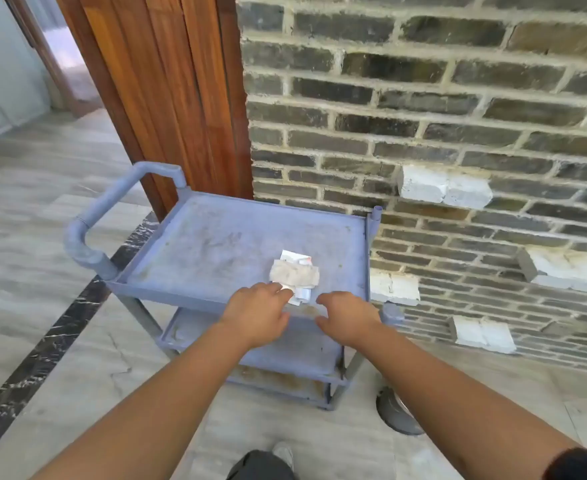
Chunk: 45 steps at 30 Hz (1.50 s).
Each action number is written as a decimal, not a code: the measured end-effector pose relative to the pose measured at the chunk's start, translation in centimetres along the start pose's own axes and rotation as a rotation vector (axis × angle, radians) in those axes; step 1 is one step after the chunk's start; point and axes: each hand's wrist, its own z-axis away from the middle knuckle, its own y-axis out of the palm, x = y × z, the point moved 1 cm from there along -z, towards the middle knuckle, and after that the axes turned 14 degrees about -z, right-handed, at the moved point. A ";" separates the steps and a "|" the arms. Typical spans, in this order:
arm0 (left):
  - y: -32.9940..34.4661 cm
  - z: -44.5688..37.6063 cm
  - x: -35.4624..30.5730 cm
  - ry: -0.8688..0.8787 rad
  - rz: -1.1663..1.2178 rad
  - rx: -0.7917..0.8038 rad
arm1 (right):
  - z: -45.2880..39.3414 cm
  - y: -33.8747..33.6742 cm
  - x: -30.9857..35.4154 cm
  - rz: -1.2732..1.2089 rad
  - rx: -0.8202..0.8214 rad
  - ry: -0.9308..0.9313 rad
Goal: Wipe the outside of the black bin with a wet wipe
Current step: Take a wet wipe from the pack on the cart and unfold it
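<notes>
A crumpled, dirt-stained wet wipe [294, 273] lies on a white wipe packet [300, 294] near the front right of the grey-blue cart's top tray [215, 237]. My left hand [257, 315] hovers at the tray's front edge, its fingertips touching the packet's near corner and gripping nothing. My right hand [347, 317] is just right of the packet, fingers spread and empty. A dark round object [397, 415] stands on the floor under my right forearm; I cannot tell whether it is the black bin.
The cart has a tube handle [91, 230] on its left and lower shelves [295, 355]. It stands against a grey brick wall [423, 116] with a wooden door frame [167, 98] behind. Tiled floor [42, 306] stretches left. My shoe [283, 453] shows at the bottom.
</notes>
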 end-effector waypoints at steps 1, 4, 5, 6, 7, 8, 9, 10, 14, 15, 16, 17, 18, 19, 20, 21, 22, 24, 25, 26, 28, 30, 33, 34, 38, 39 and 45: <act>0.8 -1.5 0.8 0.023 0.001 0.038 | -1.5 0.1 0.1 -0.004 0.015 0.032; 3.3 -5.8 2.9 0.046 0.004 0.068 | -5.9 0.2 -0.3 -0.019 0.013 0.074; 4.0 -7.1 3.3 0.057 0.006 0.095 | -7.1 0.2 -0.4 -0.021 0.007 0.085; 5.0 -8.4 3.7 0.075 0.010 0.121 | -8.5 0.5 -0.8 -0.023 0.003 0.090; 6.1 -9.6 3.9 0.086 0.005 0.114 | -9.7 0.9 -1.2 -0.017 -0.005 0.097; 6.9 -10.5 4.1 0.097 -0.008 0.103 | -10.7 1.3 -1.6 -0.011 -0.021 0.091; 7.7 -11.4 4.3 0.108 -0.017 0.100 | -11.6 1.7 -1.9 -0.004 -0.019 0.087; 8.4 -12.4 4.4 0.124 -0.020 0.116 | -12.6 2.2 -2.4 0.000 -0.004 0.079; 10.4 -14.3 4.5 0.150 -0.052 0.175 | -14.1 3.9 -3.9 0.033 0.058 0.045; 10.7 -14.6 4.6 0.155 -0.056 0.179 | -14.3 4.2 -4.2 0.034 0.057 0.040; 11.0 -14.9 4.8 0.158 -0.054 0.187 | -14.6 4.4 -4.4 0.022 0.059 0.050; 11.2 -15.1 4.9 0.162 -0.057 0.183 | -14.7 4.5 -4.6 0.009 0.058 0.056; 11.3 -15.2 5.0 0.164 -0.060 0.172 | -14.9 4.5 -4.7 -0.001 0.049 0.061; 11.5 -15.5 5.1 0.165 -0.063 0.154 | -15.1 4.5 -4.9 -0.010 0.034 0.070; 11.6 -15.7 5.2 0.171 -0.066 0.136 | -15.3 4.5 -5.2 -0.025 0.011 0.077; 11.7 -15.9 5.3 0.176 -0.059 0.124 | -15.3 4.3 -5.3 -0.055 -0.014 0.087; 11.7 -16.0 5.4 0.171 -0.023 0.108 | -15.3 4.1 -5.5 -0.099 -0.038 0.098; 11.4 -16.1 5.8 0.117 0.173 0.070 | -15.0 3.5 -5.9 -0.206 -0.076 0.113; 11.0 -16.0 6.1 0.071 0.311 0.059 | -14.8 3.1 -6.0 -0.268 -0.104 0.120; 10.6 -16.0 6.2 0.018 0.443 0.069 | -14.5 2.6 -6.0 -0.341 -0.143 0.135; 9.6 -15.9 6.5 -0.109 0.700 0.167 | -13.9 1.4 -5.9 -0.568 -0.238 0.215; 8.6 -15.9 6.4 -0.217 0.940 0.255 | -13.3 0.4 -5.5 -0.864 -0.312 0.327; 6.5 -15.5 6.0 -0.336 1.189 0.253 | -12.4 -1.1 -4.5 -1.236 -0.341 0.426; 5.8 -15.4 5.8 -0.357 1.260 0.251 | -12.2 -1.5 -4.2 -1.331 -0.332 0.449; 3.5 -14.7 4.5 -0.404 1.516 0.355 | -10.6 -3.2 -3.5 -1.603 -0.278 0.496; 2.9 -14.6 4.3 -0.390 1.528 0.392 | -10.1 -3.6 -3.4 -1.633 -0.280 0.485; -0.6 -15.1 1.7 -0.106 1.315 0.496 | -6.8 -6.0 -3.7 -1.551 -0.447 0.358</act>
